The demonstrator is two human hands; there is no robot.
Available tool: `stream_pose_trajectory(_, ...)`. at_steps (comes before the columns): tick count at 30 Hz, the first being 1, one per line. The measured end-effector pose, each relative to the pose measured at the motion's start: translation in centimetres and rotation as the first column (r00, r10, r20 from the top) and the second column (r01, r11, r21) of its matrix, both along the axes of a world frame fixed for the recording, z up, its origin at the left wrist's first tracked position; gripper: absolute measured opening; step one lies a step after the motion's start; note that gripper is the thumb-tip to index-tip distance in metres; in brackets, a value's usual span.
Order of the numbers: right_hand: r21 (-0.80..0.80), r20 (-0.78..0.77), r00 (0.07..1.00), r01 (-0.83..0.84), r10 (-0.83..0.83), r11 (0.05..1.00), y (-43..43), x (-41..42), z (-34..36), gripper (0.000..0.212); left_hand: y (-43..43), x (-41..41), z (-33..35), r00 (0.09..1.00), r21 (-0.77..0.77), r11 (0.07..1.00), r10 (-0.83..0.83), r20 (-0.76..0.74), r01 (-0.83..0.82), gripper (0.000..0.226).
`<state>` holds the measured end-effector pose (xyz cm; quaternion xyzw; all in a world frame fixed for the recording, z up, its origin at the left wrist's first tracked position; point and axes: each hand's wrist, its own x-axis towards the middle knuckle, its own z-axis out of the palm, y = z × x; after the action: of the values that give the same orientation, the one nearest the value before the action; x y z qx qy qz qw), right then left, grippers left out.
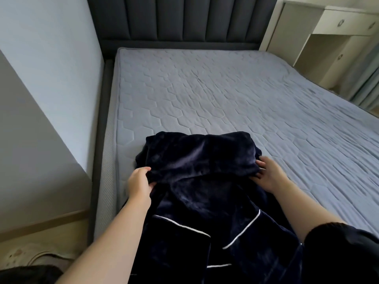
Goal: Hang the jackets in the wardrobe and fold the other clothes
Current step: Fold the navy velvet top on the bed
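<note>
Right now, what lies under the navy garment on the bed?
The grey quilted mattress shows around the navy garment, which rests on it. Whatever its folded layers cover is hidden.

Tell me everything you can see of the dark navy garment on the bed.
The navy garment looks plush, like fleece, with thin white piping on its near panels. It lies on the grey quilted mattress by the near edge, its far part folded over into a thick layer. The left hand grips the fold's left end, the right hand its right end.
</note>
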<state>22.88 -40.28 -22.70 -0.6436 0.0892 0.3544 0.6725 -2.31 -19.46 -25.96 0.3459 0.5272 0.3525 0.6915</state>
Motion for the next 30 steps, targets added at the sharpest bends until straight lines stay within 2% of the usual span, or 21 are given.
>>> stream_pose_trajectory(2,0.006,0.013,0.997,-0.079,0.079,0.997,0.6,-0.5,0.0,0.014,0.1,0.1,0.6,0.989,-0.074,0.995,-0.055,0.140,0.066,0.008)
stream_pose_trajectory(4,-0.050,0.040,0.994,-0.101,0.103,0.994,1.3,-0.7,0.3,0.009,0.8,0.4,1.4,0.974,-0.080,0.981,-0.162,0.159,0.176,0.005)
stream_pose_trajectory(6,-0.111,0.061,0.992,-0.106,0.113,0.988,1.3,-0.4,0.5,0.006,1.7,0.4,1.9,0.938,-0.102,0.932,-0.346,0.030,0.347,0.014)
stream_pose_trajectory(8,-0.244,0.074,0.988,-0.117,0.139,0.963,0.7,0.2,0.2,0.006,2.3,-0.1,2.0,0.829,-0.167,0.843,-0.535,-0.163,0.511,0.015)
stream_pose_trajectory(10,-0.483,0.149,0.966,-0.116,0.212,0.868,-0.2,0.8,-0.4,0.011,2.6,-0.7,1.5,0.710,-0.194,0.786,-0.615,-0.343,0.587,0.012)
stream_pose_trajectory(11,-0.561,0.192,0.950,-0.099,0.245,0.822,-0.4,1.3,-0.7,0.017,2.9,-0.8,1.3,0.687,-0.169,0.785,-0.608,-0.398,0.596,0.010)
stream_pose_trajectory(12,-0.586,0.226,0.937,-0.088,0.266,0.806,-0.4,1.6,-0.8,0.023,3.2,-0.8,1.2,0.707,-0.120,0.802,-0.577,-0.410,0.585,0.010)
stream_pose_trajectory(13,-0.565,0.255,0.929,-0.083,0.269,0.821,-0.1,1.9,-0.8,0.027,3.7,-0.5,1.3,0.766,-0.066,0.838,-0.525,-0.371,0.542,0.012)
stream_pose_trajectory(15,-0.332,0.199,0.976,-0.021,0.091,0.943,1.0,2.7,-0.8,0.023,4.8,0.2,1.8,0.894,-0.035,0.912,-0.408,-0.188,0.409,0.020)
stream_pose_trajectory(16,-0.236,0.136,0.990,0.010,0.023,0.972,1.5,2.9,-0.5,0.021,5.4,0.7,2.1,0.923,-0.063,0.930,-0.368,-0.111,0.363,0.024)
stream_pose_trajectory(19,-0.116,0.006,0.999,-0.033,0.034,0.993,2.6,3.3,-0.3,0.036,6.5,2.0,2.7,0.919,-0.193,0.908,-0.390,-0.062,0.373,0.039)
stream_pose_trajectory(21,-0.117,-0.028,0.994,-0.106,0.104,0.987,3.4,3.5,-0.2,0.047,6.8,2.9,3.1,0.876,-0.251,0.861,-0.475,-0.081,0.443,0.043)
stream_pose_trajectory(22,-0.150,0.002,0.990,-0.141,0.143,0.979,3.9,3.6,-0.4,0.045,6.9,3.3,3.4,0.846,-0.270,0.828,-0.527,-0.081,0.491,0.043)
stream_pose_trajectory(24,-0.254,0.089,0.972,-0.189,0.217,0.949,4.8,3.9,-0.8,0.030,7.1,4.3,3.7,0.803,-0.290,0.792,-0.586,-0.110,0.538,0.040)
stream_pose_trajectory(25,-0.279,0.106,0.966,-0.198,0.235,0.940,5.1,4.0,-0.9,0.024,7.3,4.8,3.7,0.809,-0.278,0.805,-0.573,-0.133,0.524,0.034)
stream_pose_trajectory(28,-0.224,0.061,0.988,-0.124,0.141,0.967,4.8,5.4,-1.1,0.016,8.9,5.0,3.3,0.922,-0.184,0.920,-0.370,-0.111,0.347,0.011)
stream_pose_trajectory(30,-0.179,0.074,0.997,0.013,0.001,0.984,4.3,6.5,-1.6,0.026,10.2,3.9,3.1,0.971,-0.192,0.955,-0.239,-0.033,0.228,0.013)
